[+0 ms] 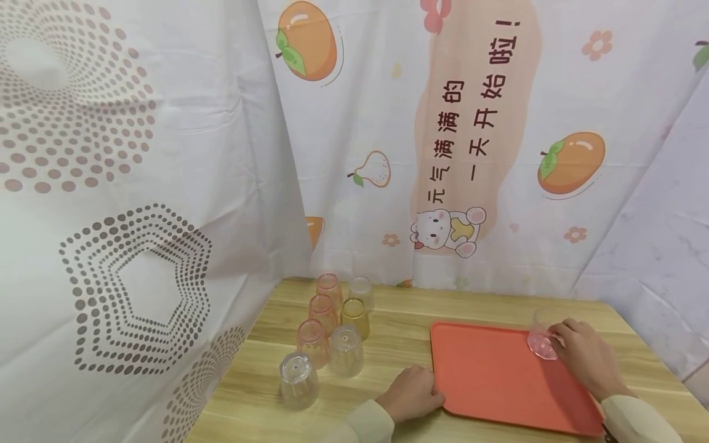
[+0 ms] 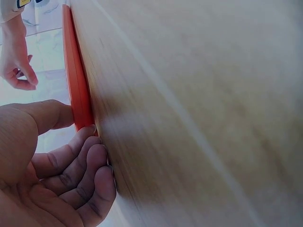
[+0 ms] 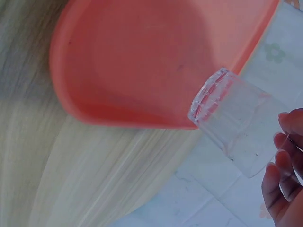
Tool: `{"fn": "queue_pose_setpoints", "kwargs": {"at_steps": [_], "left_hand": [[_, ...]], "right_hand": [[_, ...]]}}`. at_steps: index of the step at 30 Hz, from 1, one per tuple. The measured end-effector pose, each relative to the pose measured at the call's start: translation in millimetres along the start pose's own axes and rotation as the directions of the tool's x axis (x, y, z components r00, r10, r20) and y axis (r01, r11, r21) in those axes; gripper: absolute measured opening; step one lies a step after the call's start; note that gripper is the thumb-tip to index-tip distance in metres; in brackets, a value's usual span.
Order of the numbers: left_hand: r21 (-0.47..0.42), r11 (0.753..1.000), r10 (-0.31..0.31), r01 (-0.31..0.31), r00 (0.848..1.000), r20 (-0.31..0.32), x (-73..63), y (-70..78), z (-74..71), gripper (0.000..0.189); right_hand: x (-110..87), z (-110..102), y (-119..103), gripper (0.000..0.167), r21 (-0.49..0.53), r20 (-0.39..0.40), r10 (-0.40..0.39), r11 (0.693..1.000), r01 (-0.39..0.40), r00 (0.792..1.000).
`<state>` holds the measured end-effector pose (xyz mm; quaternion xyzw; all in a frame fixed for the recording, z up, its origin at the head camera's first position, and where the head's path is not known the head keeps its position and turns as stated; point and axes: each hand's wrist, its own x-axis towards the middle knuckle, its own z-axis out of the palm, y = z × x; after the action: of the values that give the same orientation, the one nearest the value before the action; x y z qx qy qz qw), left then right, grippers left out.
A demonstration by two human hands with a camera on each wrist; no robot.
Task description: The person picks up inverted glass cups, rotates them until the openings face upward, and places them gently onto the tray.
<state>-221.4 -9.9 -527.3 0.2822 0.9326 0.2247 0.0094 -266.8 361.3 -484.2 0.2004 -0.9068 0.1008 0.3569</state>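
At its near left side, the orange-red tray (image 1: pixel 498 375) is pinched by my left hand (image 1: pixel 412 394). The left wrist view shows the thumb on the tray's rim (image 2: pixel 77 71) and the fingertips under it, against the wood. Above the tray's far right corner, my right hand (image 1: pixel 587 357) holds a clear drinking glass (image 1: pixel 541 344) by its rim. In the right wrist view the glass (image 3: pixel 236 125) has its thick faceted base toward the tray, with fingertips (image 3: pixel 272 177) at the rim. Whether the base touches the tray is unclear.
Several tumblers stand upside down on the left of the wooden table (image 1: pixel 399 344): pink glasses (image 1: pixel 312 344), a yellow glass (image 1: pixel 356 320) and clear glasses (image 1: pixel 299 381). A printed curtain (image 1: pixel 354 234) hangs behind the table, another (image 1: pixel 244 203) at the left.
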Motion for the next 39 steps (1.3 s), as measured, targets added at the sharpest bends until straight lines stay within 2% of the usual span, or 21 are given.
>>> {"fn": "queue_pose_setpoints", "kwargs": {"at_steps": [11,17,19,20,22,25,27,30,36,39], "left_hand": [[-0.002,1.000,0.016,-0.016,1.000,0.003,-0.6,0.5,-1.1,0.055],[0.009,1.000,0.026,-0.026,1.000,0.003,-0.1,-0.4,-1.4,0.047],[0.006,1.000,0.019,-0.019,1.000,0.008,-0.1,-0.4,-1.5,0.047],[0.005,1.000,0.016,-0.016,1.000,0.012,-0.3,-0.1,-2.0,0.047],[0.006,1.000,0.015,-0.015,1.000,0.011,-0.3,0.1,-2.5,0.047],[0.004,1.000,0.021,-0.021,1.000,0.005,0.0,-0.2,-2.2,0.048],[0.003,1.000,0.025,-0.025,1.000,-0.001,0.2,-0.8,-1.4,0.049],[0.004,1.000,0.027,-0.027,1.000,-0.003,0.4,-1.3,-0.4,0.049],[0.025,0.999,0.030,-0.030,1.000,0.002,0.9,-2.0,0.3,0.046],[0.023,0.999,0.027,-0.027,1.000,0.002,1.2,-1.7,0.0,0.045]], "right_hand": [[-1.3,-7.7,-12.6,0.042,0.025,-0.037,-0.049,0.998,0.050,0.998],[-7.2,-7.2,-29.2,0.033,0.050,-0.030,-0.103,0.993,0.104,0.994],[-9.0,-4.1,-35.6,0.012,0.059,-0.034,-0.136,0.989,0.138,0.990],[-10.1,-2.1,-38.3,0.020,0.066,-0.031,-0.152,0.986,0.154,0.988],[-12.6,1.3,-45.1,0.023,0.084,-0.026,-0.175,0.981,0.176,0.984],[-15.6,4.5,-58.5,0.020,0.106,0.019,-0.147,0.984,0.145,0.989],[-17.5,5.6,-69.6,0.037,0.133,0.063,-0.110,0.986,0.101,0.992],[-19.6,7.5,-85.4,0.034,0.155,0.122,-0.059,0.987,0.040,0.991],[-23.9,7.4,-111.7,0.027,0.192,0.243,-0.019,0.981,-0.029,0.970],[-25.6,7.9,-120.9,0.024,0.209,0.306,-0.018,0.977,-0.049,0.952]]}}
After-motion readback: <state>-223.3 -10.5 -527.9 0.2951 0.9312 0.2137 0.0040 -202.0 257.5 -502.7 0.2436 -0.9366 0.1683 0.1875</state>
